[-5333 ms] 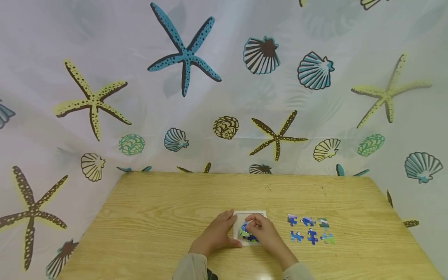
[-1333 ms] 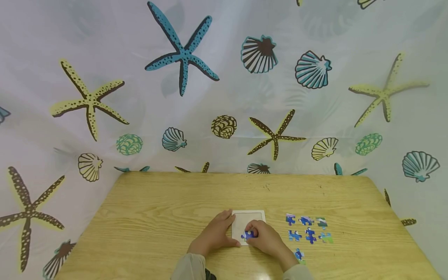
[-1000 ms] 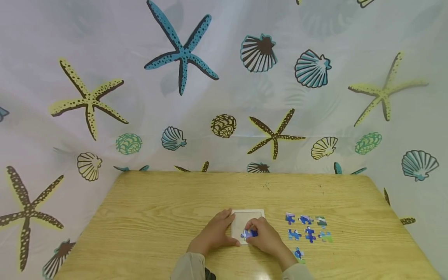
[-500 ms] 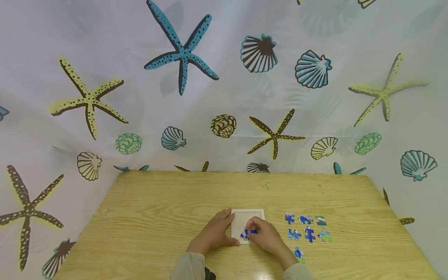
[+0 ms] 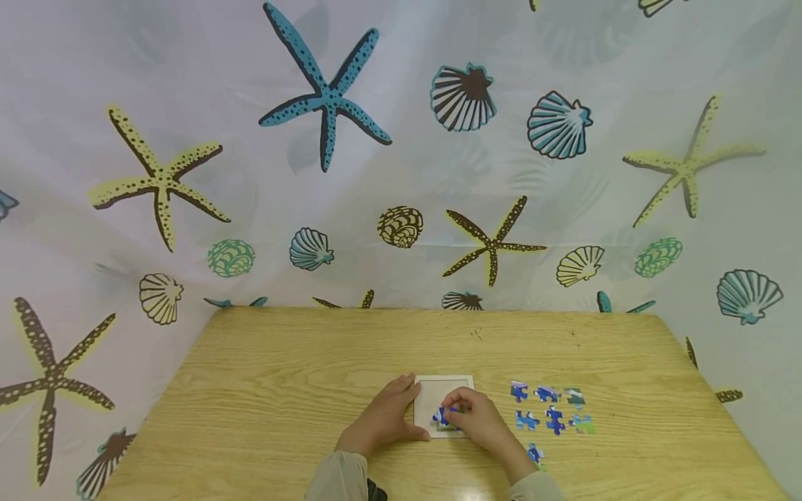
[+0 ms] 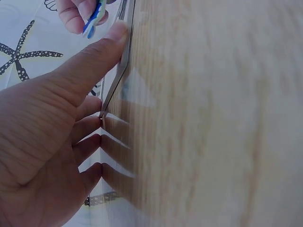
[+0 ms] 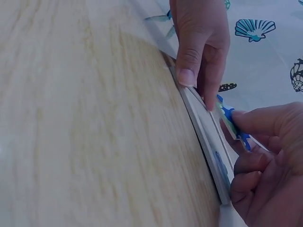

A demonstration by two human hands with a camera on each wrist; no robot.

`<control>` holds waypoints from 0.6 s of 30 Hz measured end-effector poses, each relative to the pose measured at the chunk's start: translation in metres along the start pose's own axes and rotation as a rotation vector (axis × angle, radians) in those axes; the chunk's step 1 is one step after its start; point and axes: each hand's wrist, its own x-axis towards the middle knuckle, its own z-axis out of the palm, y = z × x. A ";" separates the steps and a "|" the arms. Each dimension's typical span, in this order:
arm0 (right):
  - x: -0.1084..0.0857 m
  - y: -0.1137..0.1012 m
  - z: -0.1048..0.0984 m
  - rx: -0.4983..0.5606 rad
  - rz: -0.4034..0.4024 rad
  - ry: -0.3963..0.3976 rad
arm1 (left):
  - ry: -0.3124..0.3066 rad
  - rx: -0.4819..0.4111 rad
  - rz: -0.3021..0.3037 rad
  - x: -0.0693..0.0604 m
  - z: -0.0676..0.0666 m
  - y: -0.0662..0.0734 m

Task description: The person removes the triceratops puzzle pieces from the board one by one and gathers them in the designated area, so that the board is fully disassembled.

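Observation:
In the head view my left hand (image 5: 385,417) holds the left side of a white-rimmed puzzle tray (image 5: 443,378). Its thumb lies at the near left corner, its fingers along the left rim. The left wrist view shows the thumb (image 6: 94,64) on the tray's edge. Over the lower right of the tray, my right hand (image 5: 479,417) pinches a blue jigsaw piece (image 5: 442,417) between thumb and fingertips. The right wrist view has this piece (image 7: 228,118) tilted on edge above the tray surface, with some green showing. Part of the piece is hidden by the fingers.
Right of the tray, several loose jigsaw pieces (image 5: 554,421) lie in two rows on the wooden table (image 5: 301,362). One more blue and green piece (image 5: 535,454) lies nearer to me. A patterned white curtain (image 5: 401,174) encloses the table's back and sides.
Earlier, blue and green pieces showed in the tray under my right hand; a blue and green piece has since appeared on the table. The held piece has turned in my fingers. My left hand stays put.

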 end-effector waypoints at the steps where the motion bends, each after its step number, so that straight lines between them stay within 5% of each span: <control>1: 0.000 0.000 -0.001 0.017 -0.001 0.002 | 0.000 0.000 -0.002 0.000 0.000 0.000; 9: -0.006 0.004 -0.023 0.137 0.056 0.086 | -0.009 0.030 -0.017 0.003 0.001 0.000; 18: -0.027 0.018 -0.068 0.131 0.132 0.134 | -0.011 0.015 -0.023 0.003 0.000 0.001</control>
